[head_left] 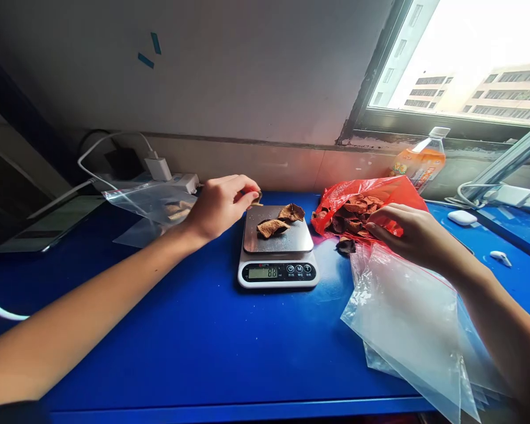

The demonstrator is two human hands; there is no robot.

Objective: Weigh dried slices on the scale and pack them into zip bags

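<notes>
My left hand (225, 203), closed in a pinch, holds a small dried peel piece (257, 199) just above the back left edge of a white kitchen scale (279, 281). Two curled brown dried peel pieces (272, 227) lie on its metal plate, and its lit display appears to read 8.8. My right hand (401, 229) has its fingers curled at the front rim of a red plastic bag (408, 191), with red film showing between thumb and fingers. Inside the bag are several dried peel pieces (353, 215). One dark piece (346, 245) lies on the table before it.
Clear zip bags (406, 312) are stacked at the right front of the blue table (194, 347). Another zip bag (152, 206) containing pieces lies behind my left arm, near a power strip (186, 181). An orange drink bottle (426, 159), an earbud case (462, 218) and an earbud (500, 258) are at right.
</notes>
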